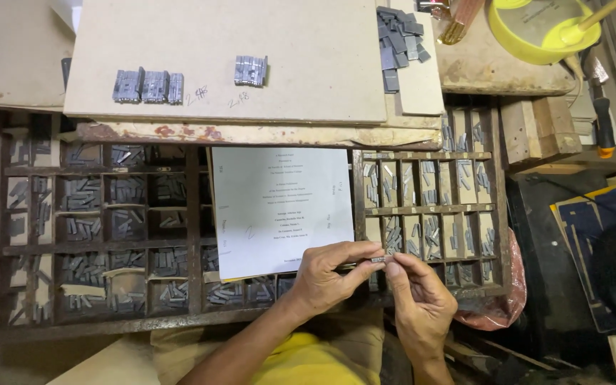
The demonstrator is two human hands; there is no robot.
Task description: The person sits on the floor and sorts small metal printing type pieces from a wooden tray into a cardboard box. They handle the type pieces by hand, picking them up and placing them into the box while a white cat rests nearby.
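Note:
My left hand (pixel 326 274) and my right hand (pixel 416 292) meet over the near edge of a wooden type case (pixel 180 214). Between their fingertips they pinch a short row of small metal type pieces (pixel 377 261), held level. The left thumb and fingers grip its left end, while the right fingertips touch its right end. A white printed sheet (pixel 279 207) with pencil marks lies across the middle of the case, just above the left hand.
Compartments (pixel 429 192) hold several grey metal sorts. A pale board (pixel 286 71) above carries grouped type blocks (pixel 147 86) (pixel 250 70) and a loose pile (pixel 399 39). A yellow bowl with a stick (pixel 536 28) and a hand tool (pixel 600 107) lie at the right.

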